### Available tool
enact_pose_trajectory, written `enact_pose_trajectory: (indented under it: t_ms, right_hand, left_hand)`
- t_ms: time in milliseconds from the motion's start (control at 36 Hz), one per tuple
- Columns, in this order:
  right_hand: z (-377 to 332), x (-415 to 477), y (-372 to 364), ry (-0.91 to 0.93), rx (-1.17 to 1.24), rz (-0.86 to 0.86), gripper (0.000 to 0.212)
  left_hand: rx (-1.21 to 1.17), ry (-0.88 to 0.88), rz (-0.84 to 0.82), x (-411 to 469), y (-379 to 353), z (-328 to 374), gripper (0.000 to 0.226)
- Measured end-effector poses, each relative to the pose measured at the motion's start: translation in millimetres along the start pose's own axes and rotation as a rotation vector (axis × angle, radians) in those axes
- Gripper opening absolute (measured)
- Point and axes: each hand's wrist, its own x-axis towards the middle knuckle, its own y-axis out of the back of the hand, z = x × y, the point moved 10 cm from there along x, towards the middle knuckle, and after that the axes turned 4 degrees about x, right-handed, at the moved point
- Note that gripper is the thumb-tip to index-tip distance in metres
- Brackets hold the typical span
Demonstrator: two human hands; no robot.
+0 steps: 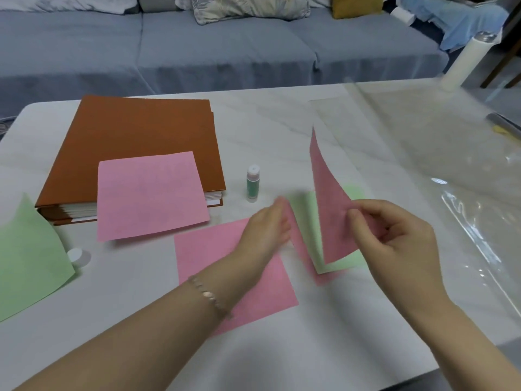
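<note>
From my remote seat I see both forearms reaching in from 6 o'clock. The right hand (394, 238) is raised off the table, thumb and forefinger pinching the near-right edge of the pink sheet (329, 210), the other fingers loosely curled. The left hand (265, 227), motion-blurred and wearing a bracelet (208, 294), grips the sheet's left flap; the blur hides exactly how its fingers lie.

The pink sheet is thin matte paper bent into a V, with one corner pointing up towards 12 o'clock. It hangs at centre, over a green sheet (307, 218) lying flat. At 9 o'clock of the hands a second pink paper (214, 255) lies flat under the left wrist. A third pink paper (149, 193) rests on a thick brown binder (135, 131) at 10 o'clock. A small glue bottle (253, 183) stands upright just beyond the left hand.

The table (141, 306) is white with faint marble veins. Glossy clear film (423, 142) covers its 2 o'clock side. A grey-blue sofa (197, 52) runs behind it.
</note>
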Motion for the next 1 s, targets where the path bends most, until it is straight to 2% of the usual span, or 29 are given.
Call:
enact_pose_trajectory:
  t_ms: [56,111,167,250,333,389,472,556,639,722,778,806,917,1000]
  right_hand:
    - [-2.5,-3.4,-12.7,-0.059,0.132,-0.042,0.028]
    - [-0.8,-9.5,-33.7,-0.152,0.265,-0.114,0.020]
    - [0.6,-16.9,-54.1,-0.219,0.365,-0.175,0.009]
    - [0.6,-23.0,-72.1,-0.288,0.470,-0.207,0.013]
    - [-2.1,-26.5,-85.1,-0.362,0.558,-0.234,0.005]
    - [-4.3,-28.1,-93.7,-0.386,0.597,-0.258,0.006]
    - [-8.9,-27.0,-104.0,-0.368,0.579,-0.287,0.007]
    - [-6.8,-26.8,-110.8,-0.378,0.499,-0.290,0.018]
    - [12.5,-33.8,-124.2,-0.490,0.440,-0.371,0.028]
    - [26.8,-46.0,-140.6,-0.641,0.432,-0.501,0.016]
    - [37.0,-51.2,-145.4,-0.711,0.384,-0.543,0.033]
    - [41.6,-50.6,-146.2,-0.708,0.339,-0.553,0.036]
    - [48.2,-42.6,-144.3,-0.594,0.164,-0.533,0.015]
    - [56.3,-37.2,-135.0,-0.521,0.055,-0.496,0.014]
  left_hand:
    - [-0.230,0.194,-0.049,-12.3,11.9,-18.0,0.050]
    - [-0.328,0.299,-0.067,-25.5,28.5,-32.3,0.074]
    - [-0.393,0.349,-0.042,-35.0,47.6,-41.4,0.082]
    - [-0.380,0.393,0.020,-45.2,80.5,-54.9,0.088]
    - [-0.331,0.416,-0.059,-61.7,93.8,-56.7,0.066]
    - [-0.352,0.391,-0.079,-70.3,101.9,-52.5,0.049]
    - [-0.354,0.287,-0.089,-75.1,116.6,-42.2,0.041]
    - [-0.310,0.112,0.029,-74.8,145.7,-27.8,0.033]
    - [-0.126,-0.020,0.193,-78.1,177.1,-17.1,0.018]
    - [0.022,-0.093,0.304,-83.1,196.8,-12.9,0.015]
    - [0.071,-0.129,0.327,-87.0,201.0,-10.9,0.016]
    - [0.096,-0.145,0.332,-88.5,201.8,-10.2,0.017]
    - [0.171,-0.204,0.353,-92.9,199.7,-7.2,0.022]
    - [0.224,-0.252,0.325,-92.5,191.6,-4.6,0.024]
